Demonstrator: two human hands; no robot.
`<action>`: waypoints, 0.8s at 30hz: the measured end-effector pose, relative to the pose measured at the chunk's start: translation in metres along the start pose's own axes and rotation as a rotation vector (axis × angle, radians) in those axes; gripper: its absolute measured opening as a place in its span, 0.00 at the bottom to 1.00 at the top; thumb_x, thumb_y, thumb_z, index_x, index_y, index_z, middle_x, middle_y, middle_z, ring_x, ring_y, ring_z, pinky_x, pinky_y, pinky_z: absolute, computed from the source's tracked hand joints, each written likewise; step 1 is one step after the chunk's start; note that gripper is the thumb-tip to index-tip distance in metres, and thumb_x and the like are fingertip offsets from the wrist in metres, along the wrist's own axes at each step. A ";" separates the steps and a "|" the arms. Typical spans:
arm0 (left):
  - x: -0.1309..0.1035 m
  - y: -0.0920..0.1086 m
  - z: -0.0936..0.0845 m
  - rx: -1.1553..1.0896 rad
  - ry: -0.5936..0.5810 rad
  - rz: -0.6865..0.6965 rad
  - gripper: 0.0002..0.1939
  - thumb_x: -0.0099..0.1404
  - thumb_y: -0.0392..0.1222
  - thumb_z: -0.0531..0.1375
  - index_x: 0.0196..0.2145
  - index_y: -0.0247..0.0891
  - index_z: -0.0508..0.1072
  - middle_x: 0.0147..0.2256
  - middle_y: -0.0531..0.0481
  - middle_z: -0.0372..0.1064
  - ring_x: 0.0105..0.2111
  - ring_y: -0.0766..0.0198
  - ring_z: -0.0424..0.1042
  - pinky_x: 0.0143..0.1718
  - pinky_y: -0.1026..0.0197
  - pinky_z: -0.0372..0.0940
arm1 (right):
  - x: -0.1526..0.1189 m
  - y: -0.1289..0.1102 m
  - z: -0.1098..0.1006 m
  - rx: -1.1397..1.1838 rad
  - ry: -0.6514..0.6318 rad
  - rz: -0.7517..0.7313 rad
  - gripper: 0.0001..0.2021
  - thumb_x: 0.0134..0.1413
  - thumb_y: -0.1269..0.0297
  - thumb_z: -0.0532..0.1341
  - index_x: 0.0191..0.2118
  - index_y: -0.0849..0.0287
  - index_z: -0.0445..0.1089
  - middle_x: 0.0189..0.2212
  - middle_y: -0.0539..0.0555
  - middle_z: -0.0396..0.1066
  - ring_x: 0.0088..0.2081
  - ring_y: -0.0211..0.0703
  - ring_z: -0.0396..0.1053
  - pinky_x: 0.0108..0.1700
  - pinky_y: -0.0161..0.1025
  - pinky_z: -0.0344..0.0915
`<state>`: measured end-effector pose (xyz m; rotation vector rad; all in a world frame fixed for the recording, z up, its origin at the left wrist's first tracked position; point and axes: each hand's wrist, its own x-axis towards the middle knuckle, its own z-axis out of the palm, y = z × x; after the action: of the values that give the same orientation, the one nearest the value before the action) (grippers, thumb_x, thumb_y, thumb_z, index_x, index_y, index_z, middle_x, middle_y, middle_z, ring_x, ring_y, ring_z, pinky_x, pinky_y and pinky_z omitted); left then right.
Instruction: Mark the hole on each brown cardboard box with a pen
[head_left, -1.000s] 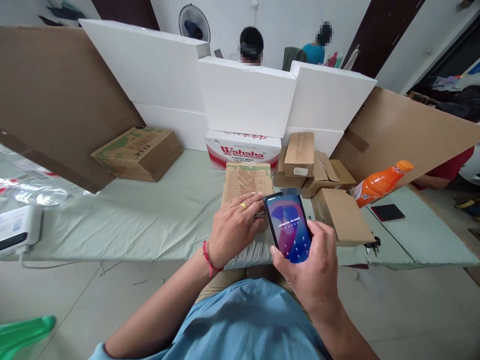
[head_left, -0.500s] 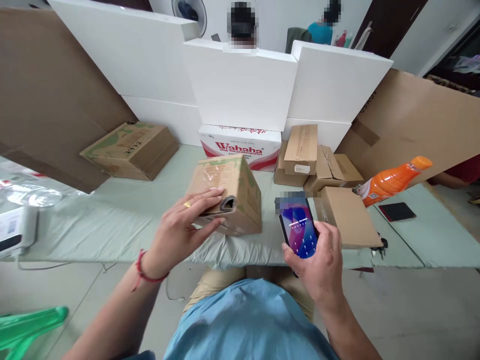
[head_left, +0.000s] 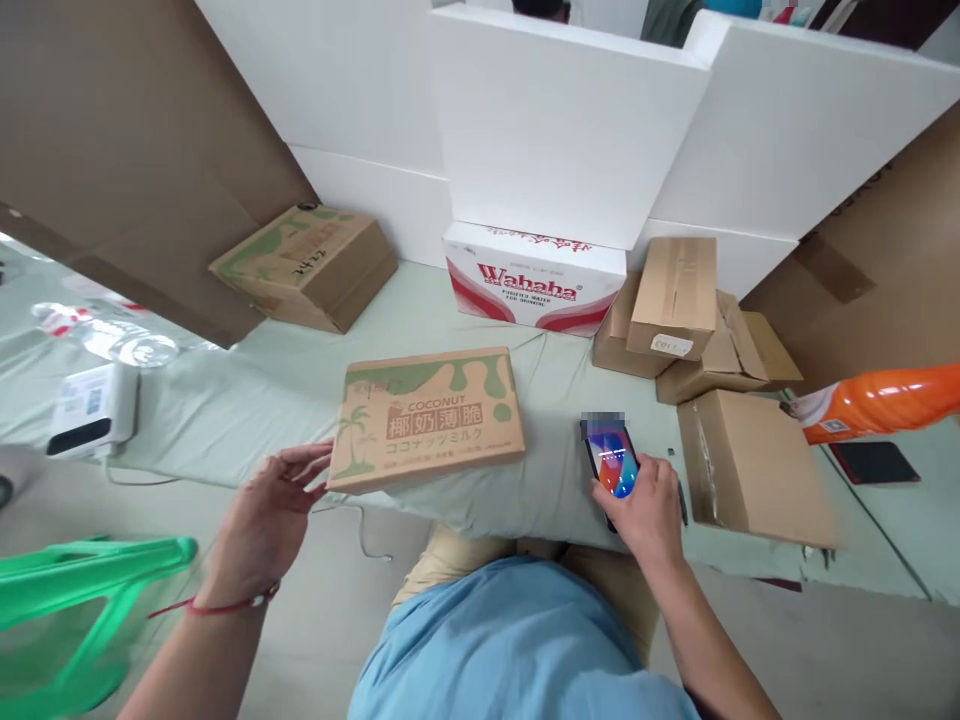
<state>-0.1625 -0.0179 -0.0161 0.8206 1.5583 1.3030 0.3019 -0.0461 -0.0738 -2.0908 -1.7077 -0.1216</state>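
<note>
A coconut snack carton (head_left: 427,415) lies on the green-clothed table in front of me, its printed face with green drips and a palm tree turned up. My left hand (head_left: 270,510) is at its left end, fingers stretched out and apart. The fingertips are against or just beside the carton's edge; I cannot tell which. My right hand (head_left: 649,510) grips a smartphone (head_left: 611,462) by its sides, screen lit and facing up, low over the table's front. Whether the phone rests on the cloth is unclear.
Behind stands a white Wahaha box (head_left: 536,280), with stacked brown cartons (head_left: 671,300) to its right. Another carton (head_left: 307,265) sits back left. An orange bottle (head_left: 885,400), a nearer carton (head_left: 772,465), a white device (head_left: 94,405) and a green stool (head_left: 97,600) flank me.
The coconut carton has been turned over to lie flat with its printed face up. My left hand has gone from its top to its left end. The view has tilted down.
</note>
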 end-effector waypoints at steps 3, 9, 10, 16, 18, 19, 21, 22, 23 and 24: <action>0.005 -0.013 0.000 -0.009 0.044 -0.101 0.34 0.57 0.78 0.69 0.44 0.46 0.79 0.49 0.44 0.83 0.50 0.47 0.80 0.35 0.57 0.76 | -0.006 0.005 0.013 -0.058 -0.118 0.015 0.39 0.64 0.31 0.59 0.55 0.71 0.72 0.45 0.71 0.72 0.48 0.67 0.70 0.49 0.62 0.73; 0.019 0.004 0.011 0.147 -0.196 -0.064 0.39 0.56 0.70 0.74 0.55 0.41 0.78 0.56 0.38 0.81 0.59 0.42 0.78 0.53 0.50 0.77 | 0.031 -0.037 0.006 0.276 -0.191 -0.052 0.37 0.68 0.33 0.59 0.62 0.66 0.72 0.61 0.74 0.68 0.53 0.61 0.72 0.54 0.62 0.74; 0.026 0.011 0.010 0.180 -0.209 -0.053 0.39 0.55 0.69 0.75 0.55 0.41 0.78 0.55 0.38 0.81 0.59 0.41 0.78 0.56 0.48 0.76 | 0.047 -0.051 0.006 0.413 -0.233 -0.053 0.36 0.69 0.35 0.59 0.64 0.64 0.71 0.62 0.73 0.68 0.50 0.56 0.74 0.52 0.58 0.76; 0.046 0.039 -0.025 0.647 0.324 0.129 0.26 0.58 0.64 0.72 0.44 0.42 0.79 0.45 0.45 0.82 0.49 0.46 0.81 0.52 0.46 0.76 | 0.149 -0.134 0.034 0.978 -0.676 0.067 0.36 0.72 0.38 0.54 0.73 0.57 0.63 0.57 0.63 0.77 0.32 0.39 0.72 0.36 0.43 0.75; 0.023 0.029 -0.032 0.804 0.297 -0.016 0.27 0.62 0.70 0.65 0.28 0.41 0.76 0.25 0.47 0.75 0.31 0.51 0.77 0.37 0.50 0.74 | 0.155 -0.152 0.044 1.023 -0.756 0.086 0.35 0.70 0.34 0.54 0.67 0.57 0.71 0.46 0.58 0.80 0.33 0.41 0.73 0.35 0.41 0.74; 0.005 0.019 -0.031 0.744 0.116 -0.128 0.33 0.64 0.75 0.60 0.23 0.41 0.74 0.20 0.46 0.71 0.25 0.53 0.73 0.31 0.52 0.71 | 0.149 -0.160 0.047 1.031 -0.765 0.092 0.35 0.69 0.32 0.54 0.62 0.58 0.74 0.43 0.56 0.80 0.35 0.43 0.75 0.35 0.40 0.74; -0.034 -0.006 -0.021 0.453 -0.296 -0.371 0.42 0.63 0.85 0.52 0.23 0.41 0.75 0.23 0.42 0.76 0.24 0.52 0.75 0.28 0.52 0.71 | 0.123 -0.175 0.046 1.042 -0.741 0.106 0.35 0.68 0.30 0.53 0.55 0.58 0.77 0.43 0.57 0.79 0.41 0.46 0.76 0.36 0.40 0.76; -0.052 -0.018 -0.013 0.330 -0.374 -0.450 0.45 0.60 0.88 0.51 0.26 0.41 0.78 0.29 0.40 0.80 0.27 0.49 0.79 0.28 0.51 0.73 | 0.105 -0.182 0.043 1.055 -0.730 0.112 0.35 0.69 0.30 0.52 0.55 0.58 0.77 0.47 0.59 0.79 0.44 0.46 0.77 0.37 0.40 0.78; -0.066 -0.028 -0.005 0.224 -0.381 -0.491 0.44 0.58 0.89 0.53 0.34 0.43 0.81 0.38 0.40 0.84 0.35 0.44 0.83 0.31 0.49 0.77 | 0.087 -0.190 0.038 1.071 -0.739 0.110 0.36 0.69 0.30 0.52 0.56 0.59 0.76 0.51 0.60 0.79 0.46 0.47 0.78 0.37 0.40 0.79; -0.076 -0.035 0.001 0.127 -0.291 -0.486 0.44 0.58 0.89 0.55 0.43 0.46 0.82 0.44 0.42 0.85 0.43 0.41 0.84 0.36 0.46 0.80 | 0.070 -0.196 0.033 1.104 -0.786 0.093 0.36 0.69 0.31 0.53 0.62 0.58 0.74 0.56 0.62 0.78 0.46 0.47 0.79 0.36 0.40 0.80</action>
<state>-0.1325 -0.0937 -0.0329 0.6224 1.4928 0.7076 0.1255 0.0587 -0.0261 -1.3552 -1.4346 1.4746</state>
